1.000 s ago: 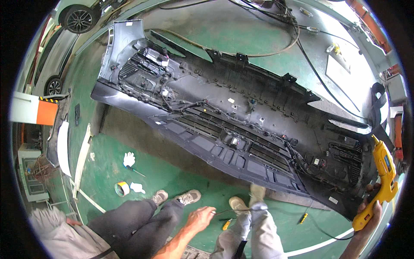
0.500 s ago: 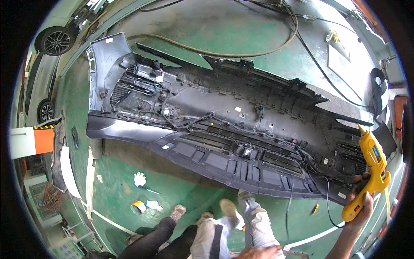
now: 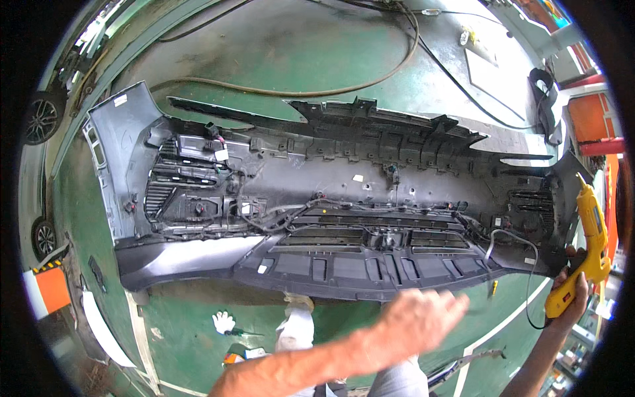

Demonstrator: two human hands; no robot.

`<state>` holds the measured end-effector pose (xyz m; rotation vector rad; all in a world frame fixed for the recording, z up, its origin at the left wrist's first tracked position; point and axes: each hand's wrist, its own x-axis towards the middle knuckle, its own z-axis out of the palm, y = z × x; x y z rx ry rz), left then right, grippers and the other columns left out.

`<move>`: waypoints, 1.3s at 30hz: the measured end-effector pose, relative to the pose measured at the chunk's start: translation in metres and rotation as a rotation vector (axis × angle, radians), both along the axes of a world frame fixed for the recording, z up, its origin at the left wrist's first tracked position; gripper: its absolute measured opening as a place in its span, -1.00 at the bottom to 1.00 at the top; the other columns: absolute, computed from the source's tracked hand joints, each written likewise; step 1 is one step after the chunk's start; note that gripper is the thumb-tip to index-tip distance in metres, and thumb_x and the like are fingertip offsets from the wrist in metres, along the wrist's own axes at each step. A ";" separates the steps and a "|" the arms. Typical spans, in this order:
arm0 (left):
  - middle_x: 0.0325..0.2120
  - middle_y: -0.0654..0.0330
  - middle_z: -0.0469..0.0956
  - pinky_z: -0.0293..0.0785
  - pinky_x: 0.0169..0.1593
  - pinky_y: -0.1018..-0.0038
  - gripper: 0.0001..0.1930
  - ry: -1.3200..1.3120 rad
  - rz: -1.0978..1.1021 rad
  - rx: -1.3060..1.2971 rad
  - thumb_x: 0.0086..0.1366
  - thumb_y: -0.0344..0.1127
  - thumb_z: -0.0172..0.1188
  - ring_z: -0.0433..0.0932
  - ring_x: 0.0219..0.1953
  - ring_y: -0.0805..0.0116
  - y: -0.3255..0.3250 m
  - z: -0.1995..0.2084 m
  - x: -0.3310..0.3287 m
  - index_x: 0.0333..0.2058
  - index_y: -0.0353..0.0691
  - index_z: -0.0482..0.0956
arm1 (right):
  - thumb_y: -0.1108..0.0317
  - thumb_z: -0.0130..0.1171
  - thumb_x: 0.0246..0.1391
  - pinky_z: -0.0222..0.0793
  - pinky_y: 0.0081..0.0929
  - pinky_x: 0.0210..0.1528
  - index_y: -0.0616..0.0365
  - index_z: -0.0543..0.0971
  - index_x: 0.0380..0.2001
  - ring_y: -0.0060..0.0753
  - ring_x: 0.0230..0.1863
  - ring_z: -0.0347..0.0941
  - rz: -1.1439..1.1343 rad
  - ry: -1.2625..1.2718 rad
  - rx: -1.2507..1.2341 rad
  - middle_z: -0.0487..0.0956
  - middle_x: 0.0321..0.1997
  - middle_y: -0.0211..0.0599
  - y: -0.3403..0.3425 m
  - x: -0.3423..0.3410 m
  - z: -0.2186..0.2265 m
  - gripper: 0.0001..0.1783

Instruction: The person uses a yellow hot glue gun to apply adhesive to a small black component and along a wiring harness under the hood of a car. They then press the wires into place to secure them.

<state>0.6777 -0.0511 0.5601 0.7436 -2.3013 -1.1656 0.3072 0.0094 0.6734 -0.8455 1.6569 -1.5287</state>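
My right hand [image 3: 574,291] is closed round the handle of a yellow hot glue gun [image 3: 591,245], held nozzle up at the right. A cord [image 3: 534,264] loops from the gun's lower end over the bumper's edge. My left hand [image 3: 420,321] is stretched across from the lower edge, in front of the bumper's near lip; its fingers are smeared by motion, and whether anything is in them is hidden. A large dark car bumper [image 3: 284,175] lies with its inner side showing, wiring [image 3: 297,215] clipped along it. Neither hand clearly touches the bumper.
On the green floor lie a white glove [image 3: 223,322], a screwdriver [image 3: 245,333] and a small yellow item [image 3: 494,287]. A thick hose [image 3: 278,91] curves behind the bumper. At the left are an orange-and-white block [image 3: 49,291] and a parked car's wheel [image 3: 45,238].
My left hand has risen from my lap and reached right toward the bumper's near lip. The glue gun has shifted right in my right hand. The view has turned, levelling the bumper.
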 end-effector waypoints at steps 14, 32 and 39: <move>-0.31 0.15 0.66 0.66 -0.11 0.23 -0.71 -0.443 0.451 -0.525 0.54 -0.19 0.20 0.66 -0.20 0.14 -0.195 -0.316 0.145 0.15 0.01 0.70 | 0.24 0.29 0.22 0.54 -0.54 0.04 0.21 0.33 0.46 -0.46 -0.07 0.53 0.290 0.035 0.021 0.55 0.34 -0.02 -0.082 0.119 -0.263 -0.22; 0.41 -0.12 0.37 0.36 0.44 -0.09 -0.01 -0.957 0.051 -0.405 0.03 -0.23 0.67 0.35 0.47 -0.12 -0.130 -0.468 0.226 0.43 -0.19 0.37 | 0.45 0.62 -0.05 0.58 -0.44 -0.05 0.17 0.64 0.12 -0.52 -0.13 0.61 0.935 -0.020 0.392 0.69 -0.13 -0.44 -0.097 0.179 -0.489 -0.39; -0.36 0.28 0.55 0.46 -0.08 0.27 -0.87 -0.620 -0.074 -0.657 0.17 -0.25 0.39 0.59 -0.19 0.25 -0.104 -0.494 0.235 -0.41 -0.08 0.61 | 0.26 0.63 0.09 0.56 -0.34 0.12 0.22 0.63 0.18 -0.38 -0.01 0.61 1.082 0.178 0.434 0.71 -0.03 -0.30 -0.091 0.198 -0.501 -0.37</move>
